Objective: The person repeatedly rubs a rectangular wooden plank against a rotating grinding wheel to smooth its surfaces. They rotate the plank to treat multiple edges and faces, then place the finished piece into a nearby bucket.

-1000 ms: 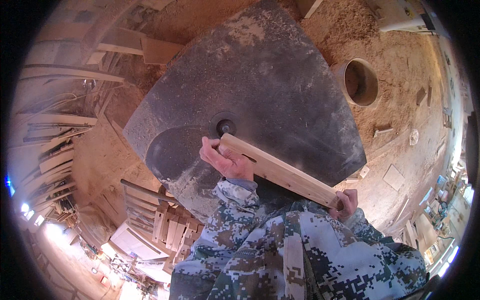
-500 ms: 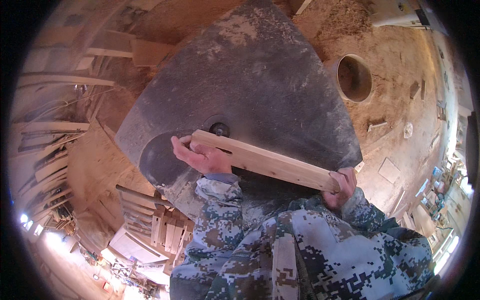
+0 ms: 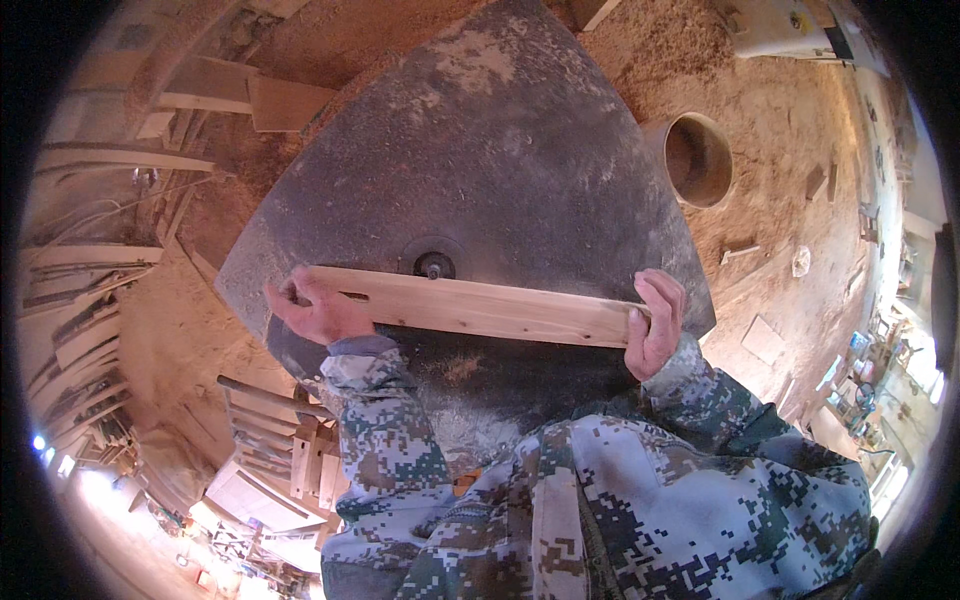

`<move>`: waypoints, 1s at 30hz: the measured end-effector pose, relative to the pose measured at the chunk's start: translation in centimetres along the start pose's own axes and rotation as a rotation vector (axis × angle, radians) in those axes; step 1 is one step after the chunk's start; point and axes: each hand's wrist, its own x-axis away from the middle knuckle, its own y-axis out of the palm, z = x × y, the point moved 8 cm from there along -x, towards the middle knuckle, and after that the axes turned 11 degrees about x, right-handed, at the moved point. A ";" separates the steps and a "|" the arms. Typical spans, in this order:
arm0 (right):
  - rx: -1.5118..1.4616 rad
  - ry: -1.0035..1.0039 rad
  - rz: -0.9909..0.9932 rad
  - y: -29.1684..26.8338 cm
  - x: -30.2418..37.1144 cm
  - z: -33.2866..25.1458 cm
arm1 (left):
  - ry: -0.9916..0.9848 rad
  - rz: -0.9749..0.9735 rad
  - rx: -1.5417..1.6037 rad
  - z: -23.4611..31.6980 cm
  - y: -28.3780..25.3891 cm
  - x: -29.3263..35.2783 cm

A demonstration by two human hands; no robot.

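Note:
A pale wooden board [image 3: 490, 308] with a slot near its left end lies across the dark machine table [image 3: 500, 170]. Its far edge meets a small spindle cutter [image 3: 434, 268] that stands up from a round opening in the table. My left hand [image 3: 325, 308] grips the board's left end beside the slot, fingers curled over it. At the other end, my right hand [image 3: 657, 322] is closed round the board's tip, thumb near the end and fingers on the far side. Parts of the fingers are hidden by the board.
A round pipe-like container [image 3: 698, 160] stands on the dusty floor beyond the table's right edge. Slotted wooden pieces [image 3: 308, 455] are stacked at the lower left. Curved boards [image 3: 85, 355] lean along the far left. Wood scraps [image 3: 765, 340] lie on the floor at right.
The board has shifted left and turned so its right end lies farther from me, bringing its far edge to the spindle. Both hands have moved left with it; the right has gone forward.

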 end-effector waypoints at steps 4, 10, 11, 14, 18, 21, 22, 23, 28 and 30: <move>0.008 -0.016 0.055 1.6 -2.9 -1.3 | -0.051 -0.065 -0.002 -0.8 -1.3 -3.1; -0.068 -0.148 0.130 3.5 -6.3 -3.3 | 0.006 0.179 -0.026 -2.1 -6.3 -4.8; -0.084 -0.166 0.130 4.0 -6.9 -4.1 | -0.015 0.211 -0.083 -2.8 -7.5 -5.6; -0.138 -0.215 0.101 5.4 -8.0 -5.8 | -0.042 0.282 -0.163 -4.7 -11.6 -6.7; -0.230 -0.305 0.058 7.5 -9.6 -9.0 | -0.147 0.332 -0.021 -7.9 -17.1 -8.0; -0.243 -0.373 0.065 7.6 -9.6 -11.1 | -0.290 0.331 0.025 -9.0 -20.6 -6.8; -0.262 -0.394 0.051 8.0 -9.7 -11.8 | -0.320 0.292 -0.058 -8.8 -21.1 -6.5; -0.280 -0.414 0.040 8.4 -9.7 -12.4 | -0.336 0.246 -0.134 -8.3 -21.5 -6.4; -0.352 -0.545 0.046 10.7 -9.5 -15.6 | -0.630 0.468 0.087 -8.0 -24.5 -1.7; -0.376 -0.608 0.005 12.1 -9.2 -17.8 | -0.656 0.475 0.065 -7.5 -26.1 -1.1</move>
